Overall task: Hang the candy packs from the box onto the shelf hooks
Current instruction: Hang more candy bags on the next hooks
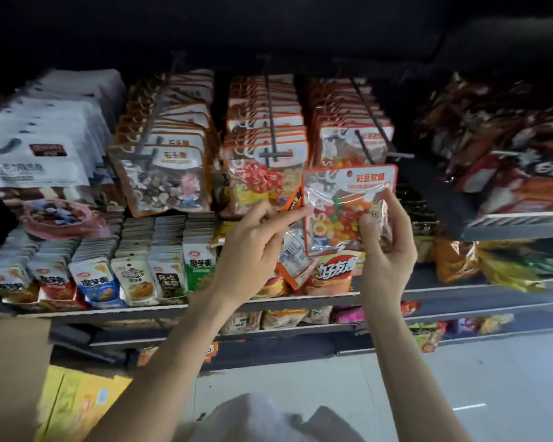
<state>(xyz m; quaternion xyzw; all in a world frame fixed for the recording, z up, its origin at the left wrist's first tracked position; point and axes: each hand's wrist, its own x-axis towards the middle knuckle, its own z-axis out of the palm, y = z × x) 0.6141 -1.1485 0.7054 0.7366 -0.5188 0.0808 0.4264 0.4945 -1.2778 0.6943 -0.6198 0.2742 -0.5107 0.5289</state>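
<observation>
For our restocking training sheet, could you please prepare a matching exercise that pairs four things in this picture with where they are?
Things:
1. colourful candy pack
2. stone-candy pack
3. left hand
4. yellow box

Places:
A. bottom left, below the shelves
B. front of the leftmost orange-edged hook row
C. held by the right hand
D. forefinger on the held pack's left edge

Pairs: 1-C, 2-B, 3-D, 4-A

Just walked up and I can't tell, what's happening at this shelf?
A person is stocking hanging candy. The right hand holds a candy pack just below the hook, not yet hung. The left hand touches the pack's left edge with a fingertip. The neighbouring hooks are full.
</observation>
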